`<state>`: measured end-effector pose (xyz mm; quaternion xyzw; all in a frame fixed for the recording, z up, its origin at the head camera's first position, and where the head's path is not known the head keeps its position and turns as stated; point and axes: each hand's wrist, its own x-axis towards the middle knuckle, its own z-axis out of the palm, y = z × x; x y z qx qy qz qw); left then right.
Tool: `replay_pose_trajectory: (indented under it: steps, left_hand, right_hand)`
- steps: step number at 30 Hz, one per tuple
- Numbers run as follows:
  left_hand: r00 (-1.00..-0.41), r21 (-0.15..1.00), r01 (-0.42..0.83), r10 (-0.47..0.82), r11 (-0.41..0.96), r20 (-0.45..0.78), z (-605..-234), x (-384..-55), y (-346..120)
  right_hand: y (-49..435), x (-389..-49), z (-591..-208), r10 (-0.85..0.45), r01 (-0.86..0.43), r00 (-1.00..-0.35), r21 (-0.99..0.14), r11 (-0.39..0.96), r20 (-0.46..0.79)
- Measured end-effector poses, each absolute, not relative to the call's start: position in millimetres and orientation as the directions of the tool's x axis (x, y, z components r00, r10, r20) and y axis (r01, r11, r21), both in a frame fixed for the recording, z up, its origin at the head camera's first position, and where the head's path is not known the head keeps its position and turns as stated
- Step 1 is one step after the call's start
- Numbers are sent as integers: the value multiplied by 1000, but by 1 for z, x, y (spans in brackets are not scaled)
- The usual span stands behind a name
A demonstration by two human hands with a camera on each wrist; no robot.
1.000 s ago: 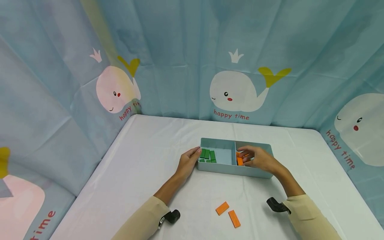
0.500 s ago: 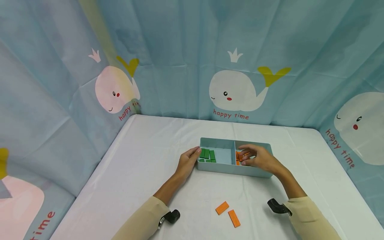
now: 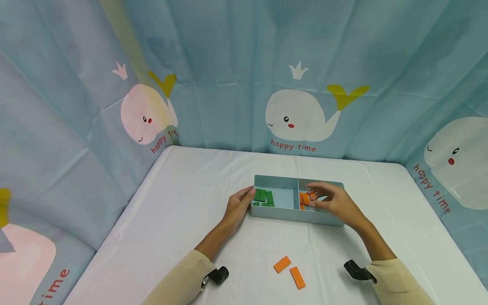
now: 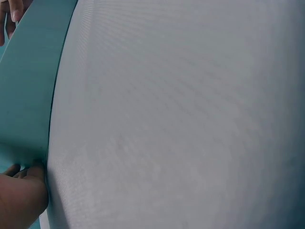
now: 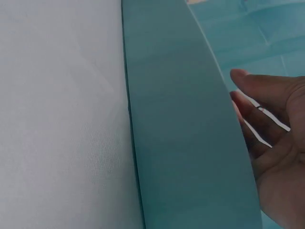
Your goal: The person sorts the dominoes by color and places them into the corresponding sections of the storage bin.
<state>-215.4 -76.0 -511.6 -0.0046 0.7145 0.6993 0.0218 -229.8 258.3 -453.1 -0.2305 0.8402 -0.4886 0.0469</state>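
A blue-green box [image 3: 284,214] with a divider stands on the table. Several green rectangular blocks [image 3: 263,196] lie in its larger left compartment. Orange blocks [image 3: 305,199] sit in the right one, partly hidden by my right hand [image 3: 335,204]. That hand hovers over the right compartment, thumb and fingers apart with nothing between them; the right wrist view shows the same gap behind the box wall [image 5: 186,114]. My left hand [image 3: 237,207] holds the box by its left end, fingers and thumb at the rim. In the left wrist view it is at the box's near corner.
Two loose orange blocks, one angled [image 3: 282,264] and one farther right [image 3: 298,278], lie on the white tablecloth [image 3: 198,190] between my forearms. A blue curtain [image 3: 228,63] printed with whales hangs behind the table and along its sides.
My right hand has drawn back slightly to the right and its fingers have come off the orange blocks, which now show more. The left hand and box stay nearly still.
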Motion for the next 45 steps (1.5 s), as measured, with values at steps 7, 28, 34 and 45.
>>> replay_pose_trajectory:
  steps: [7,28,34,45]
  left_hand:
    - [-999,999,-31,24,34,-32,-511,-215,-77]
    - [-999,999,-25,33,34,-26,-512,-215,-77]
    - [-999,999,-29,29,34,-30,-512,-216,-77]
    - [-999,999,-22,34,37,-23,-511,-215,-77]
  right_hand:
    - [257,-218,-448,-429,-361,-884,-855,372,186]
    - [253,-171,-457,-488,-358,-857,-874,328,168]
    - [249,-159,-464,-537,-345,-831,-890,297,143]
    - [242,-143,-479,-636,-305,-769,-912,275,65]
